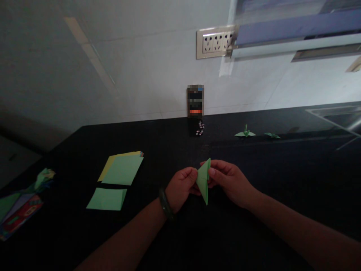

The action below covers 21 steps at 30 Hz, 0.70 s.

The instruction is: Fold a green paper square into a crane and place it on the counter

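Observation:
A piece of light green origami paper, folded into a pointed shape, is held upright above the dark countertop. My left hand pinches its left side between thumb and fingers, and a dark bangle circles that wrist. On the other side, my right hand grips the paper's right edge, thumb in front. Some fingertips of both hands are hidden behind the paper. To the left lie a stack of green and yellow paper sheets and, nearer to me, a separate green sheet with a crease near its right end.
Two folded paper cranes, a green one and a darker one, sit at the back right. A phone leans on the wall behind a beaded string. Crumpled paper and a colourful packet lie far left. A metal-rimmed sink is at right.

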Motion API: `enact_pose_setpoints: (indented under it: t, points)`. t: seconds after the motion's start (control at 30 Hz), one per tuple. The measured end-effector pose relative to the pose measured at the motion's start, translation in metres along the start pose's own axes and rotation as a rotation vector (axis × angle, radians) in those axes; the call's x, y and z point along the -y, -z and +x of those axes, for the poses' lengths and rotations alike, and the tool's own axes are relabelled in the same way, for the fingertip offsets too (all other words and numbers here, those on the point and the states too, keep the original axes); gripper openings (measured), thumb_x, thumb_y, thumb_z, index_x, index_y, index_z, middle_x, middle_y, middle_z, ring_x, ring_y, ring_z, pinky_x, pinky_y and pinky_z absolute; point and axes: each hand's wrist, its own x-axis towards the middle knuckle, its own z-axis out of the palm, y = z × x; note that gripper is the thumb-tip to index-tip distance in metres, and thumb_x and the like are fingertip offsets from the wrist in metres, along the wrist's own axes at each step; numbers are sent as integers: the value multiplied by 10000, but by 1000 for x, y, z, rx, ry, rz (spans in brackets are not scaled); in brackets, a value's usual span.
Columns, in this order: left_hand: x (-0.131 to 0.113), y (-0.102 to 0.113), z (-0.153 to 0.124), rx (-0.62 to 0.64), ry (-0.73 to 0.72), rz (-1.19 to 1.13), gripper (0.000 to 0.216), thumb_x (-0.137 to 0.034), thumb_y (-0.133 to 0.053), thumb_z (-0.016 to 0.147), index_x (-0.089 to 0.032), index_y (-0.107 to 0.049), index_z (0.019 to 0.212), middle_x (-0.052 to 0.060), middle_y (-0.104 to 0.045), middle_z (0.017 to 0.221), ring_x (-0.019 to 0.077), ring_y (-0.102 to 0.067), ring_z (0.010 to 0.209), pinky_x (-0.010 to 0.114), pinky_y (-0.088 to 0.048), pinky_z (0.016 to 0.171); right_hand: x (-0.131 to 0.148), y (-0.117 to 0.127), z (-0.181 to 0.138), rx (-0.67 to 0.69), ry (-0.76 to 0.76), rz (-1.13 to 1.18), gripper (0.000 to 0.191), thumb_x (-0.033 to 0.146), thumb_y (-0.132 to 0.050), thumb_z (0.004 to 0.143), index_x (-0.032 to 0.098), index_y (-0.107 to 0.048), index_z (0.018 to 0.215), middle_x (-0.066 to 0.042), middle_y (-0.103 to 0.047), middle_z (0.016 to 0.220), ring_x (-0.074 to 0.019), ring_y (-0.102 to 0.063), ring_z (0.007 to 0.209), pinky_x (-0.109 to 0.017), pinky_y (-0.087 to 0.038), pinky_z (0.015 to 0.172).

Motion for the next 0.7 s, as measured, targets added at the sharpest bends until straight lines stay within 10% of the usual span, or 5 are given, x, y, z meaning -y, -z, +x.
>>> enact_pose_setpoints:
  t: [0.7]
  points:
    - [-1,-2,0,-102,-60,129,321,-448,-547,752,-140,-557,659,-10,-550,540,68,-468,426,190,-356,428,2,-2,0,-61,16,-72,342,206,-675,639,202,-594,971,12,-647,751,-116,-602,645,-258,-480,600]
